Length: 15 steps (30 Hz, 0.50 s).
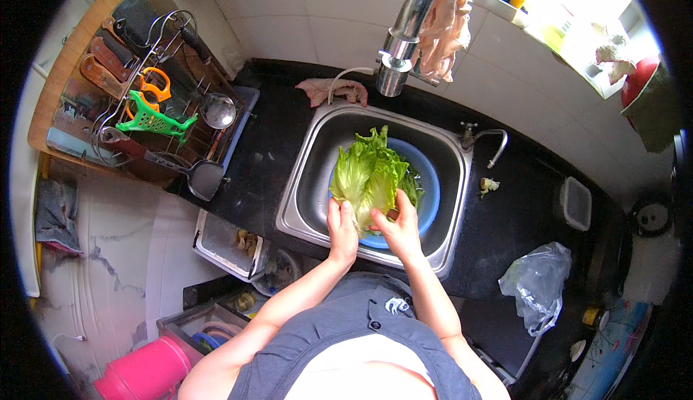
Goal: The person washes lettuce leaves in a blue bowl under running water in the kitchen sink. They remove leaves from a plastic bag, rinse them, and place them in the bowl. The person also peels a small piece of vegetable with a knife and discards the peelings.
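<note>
Several green lettuce leaves (364, 175) are held up over a blue plastic basin (427, 183), which stands in the stainless steel sink (319, 151). Around the pale stem ends on the left, my left hand (343, 232) grips the leaves. My right hand (401, 229) holds their right edge, fingers partly behind the leaf and thumb in front. More dark greens (414, 186) lie in the basin, partly hidden by the leaves. A tall chrome faucet (398, 59) rises behind the sink.
Left of the sink, a wire rack (146, 70) holds knives, orange-handled scissors, a ladle and a spatula. A small curved tap (498, 140), a vegetable scrap (489, 185), a plastic container (575, 203) and a clear plastic bag (538, 286) are on the black counter (487, 227) at right.
</note>
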### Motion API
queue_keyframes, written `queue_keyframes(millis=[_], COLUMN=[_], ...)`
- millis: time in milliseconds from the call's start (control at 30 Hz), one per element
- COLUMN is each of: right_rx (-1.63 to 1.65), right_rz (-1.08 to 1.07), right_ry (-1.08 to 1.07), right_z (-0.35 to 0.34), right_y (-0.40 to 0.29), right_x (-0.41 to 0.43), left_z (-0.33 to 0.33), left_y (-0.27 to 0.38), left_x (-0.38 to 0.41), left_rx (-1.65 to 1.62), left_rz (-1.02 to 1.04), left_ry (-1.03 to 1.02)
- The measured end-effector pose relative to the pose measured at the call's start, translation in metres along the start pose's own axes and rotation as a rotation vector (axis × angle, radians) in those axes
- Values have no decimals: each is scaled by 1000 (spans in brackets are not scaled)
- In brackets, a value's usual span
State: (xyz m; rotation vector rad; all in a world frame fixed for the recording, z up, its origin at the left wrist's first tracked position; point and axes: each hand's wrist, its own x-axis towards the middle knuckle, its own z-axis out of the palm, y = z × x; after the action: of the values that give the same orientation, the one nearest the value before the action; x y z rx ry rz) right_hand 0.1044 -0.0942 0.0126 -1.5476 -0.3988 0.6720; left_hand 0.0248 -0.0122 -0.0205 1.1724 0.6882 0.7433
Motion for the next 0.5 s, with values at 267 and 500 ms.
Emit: queue_keyframes(millis=[267, 500], right_rx=[-330, 162], right_rz=[-212, 36], right_ry=[108, 33], right_z=[0, -18], right_y=[0, -15], right_x=[-4, -3], left_z=[9, 3], left_y=[10, 9], left_x=[-5, 16], left_rx=[214, -148], left_rz=[54, -182], left_ry=[-98, -113])
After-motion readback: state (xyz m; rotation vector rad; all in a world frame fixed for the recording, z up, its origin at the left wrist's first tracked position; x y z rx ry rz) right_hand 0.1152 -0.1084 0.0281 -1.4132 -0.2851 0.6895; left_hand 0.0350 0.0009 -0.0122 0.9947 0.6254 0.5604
